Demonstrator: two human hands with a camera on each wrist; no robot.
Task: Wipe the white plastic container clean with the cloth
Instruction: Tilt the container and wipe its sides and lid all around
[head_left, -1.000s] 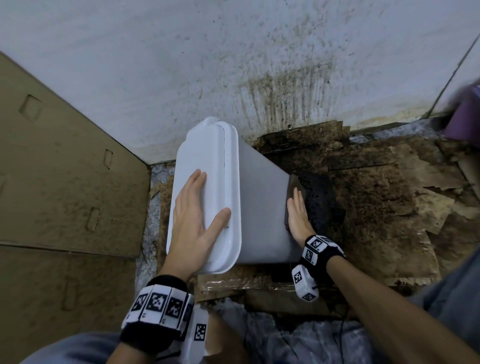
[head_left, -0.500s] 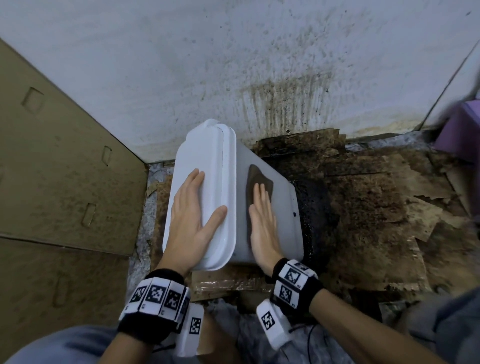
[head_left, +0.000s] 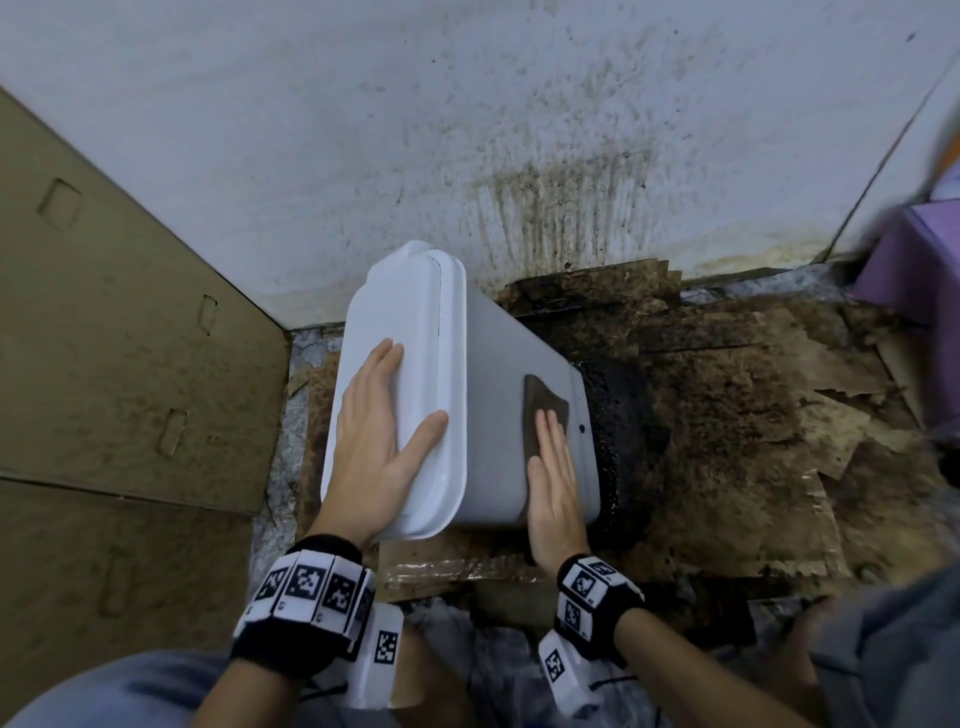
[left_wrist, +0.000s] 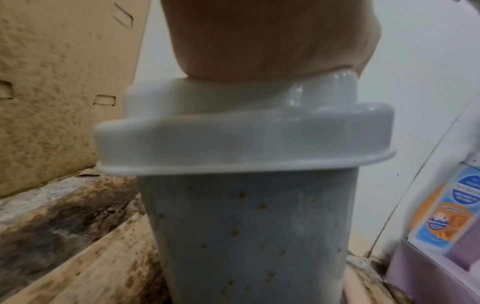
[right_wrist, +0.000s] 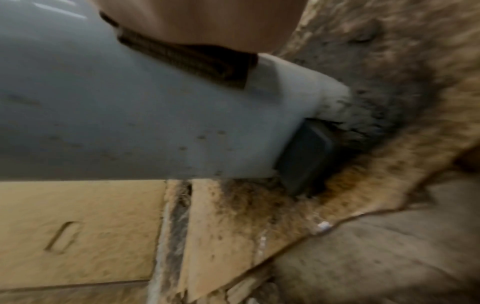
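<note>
Nearby, stained cardboard (head_left: 727, 415) flanks the white plastic container (head_left: 498, 374).

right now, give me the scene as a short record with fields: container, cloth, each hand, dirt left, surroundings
container: white plastic container, lid on, tilted on stained cardboard
cloth: dark cloth flat on the container's side wall near its base
left hand: left hand flat on the lid, fingers straight, steadying
right hand: right hand pressing the cloth flat against the wall
dirt left: brown specks on the wall under the lid in the left wrist view
surroundings: spattered white wall, cardboard panel at left, purple box at right
</note>
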